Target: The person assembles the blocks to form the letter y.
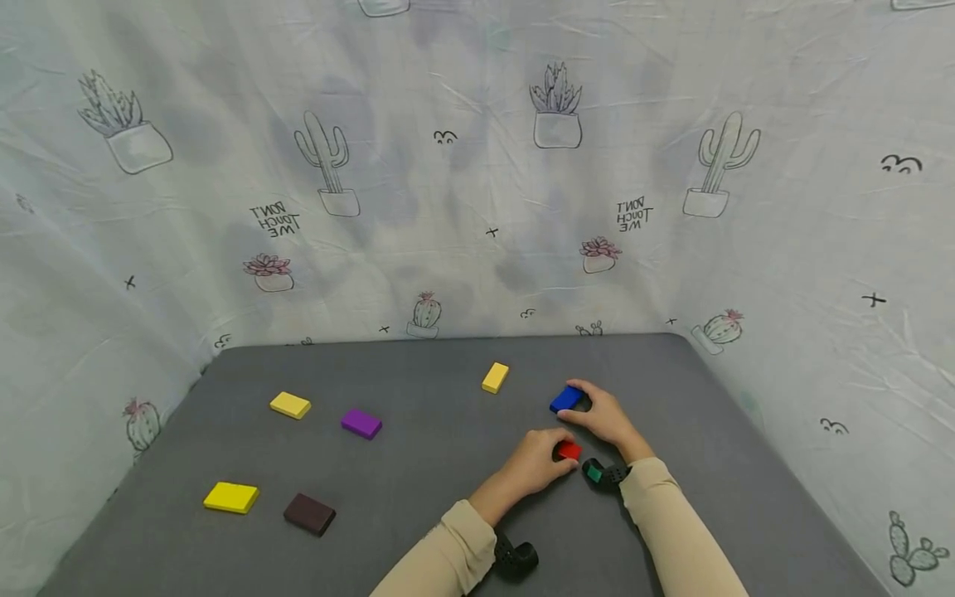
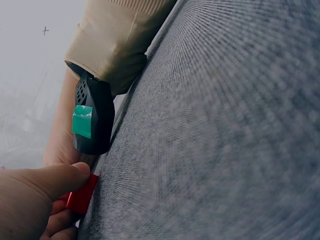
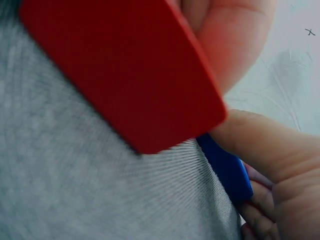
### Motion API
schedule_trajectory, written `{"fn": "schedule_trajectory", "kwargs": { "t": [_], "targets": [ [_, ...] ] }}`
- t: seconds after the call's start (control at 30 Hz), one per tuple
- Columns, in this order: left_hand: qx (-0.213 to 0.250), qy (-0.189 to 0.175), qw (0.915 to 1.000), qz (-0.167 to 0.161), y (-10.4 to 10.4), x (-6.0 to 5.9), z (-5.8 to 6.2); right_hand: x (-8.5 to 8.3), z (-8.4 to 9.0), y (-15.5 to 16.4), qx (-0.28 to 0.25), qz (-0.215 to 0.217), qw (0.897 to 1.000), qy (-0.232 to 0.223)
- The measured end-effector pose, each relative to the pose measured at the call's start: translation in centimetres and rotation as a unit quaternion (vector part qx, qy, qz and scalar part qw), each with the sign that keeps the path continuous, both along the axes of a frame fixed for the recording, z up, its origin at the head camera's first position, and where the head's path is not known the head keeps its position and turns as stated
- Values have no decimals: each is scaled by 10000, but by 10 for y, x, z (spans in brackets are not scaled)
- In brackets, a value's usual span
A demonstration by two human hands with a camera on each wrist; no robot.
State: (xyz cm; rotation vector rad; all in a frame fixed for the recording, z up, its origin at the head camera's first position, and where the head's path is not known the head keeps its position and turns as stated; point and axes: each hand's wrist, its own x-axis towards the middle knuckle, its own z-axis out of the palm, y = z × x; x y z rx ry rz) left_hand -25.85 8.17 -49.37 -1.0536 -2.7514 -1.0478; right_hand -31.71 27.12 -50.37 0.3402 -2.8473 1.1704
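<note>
A small red block lies between the thumb and fingers of my left hand, which pinches it at the table's right half. The left wrist view shows the thumb along one edge of the red block. Farther back, my right hand grips a flat blue block by its edges, thumb on the near side. In the right wrist view the red block looms large in front, with the blue block behind it under the right thumb.
Left of the hands lie a purple block, a dark brown block and yellow blocks. Another yellow block lies near the back. A patterned curtain rises behind the grey table.
</note>
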Motion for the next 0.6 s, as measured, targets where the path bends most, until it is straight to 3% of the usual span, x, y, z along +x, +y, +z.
{"fn": "schedule_trajectory", "kwargs": {
  "t": [0.6],
  "targets": [
    [150, -46, 9999, -23, -5, 0, -3, 7, 1, -2, -198, -181, 9996, -43]
  ]
}}
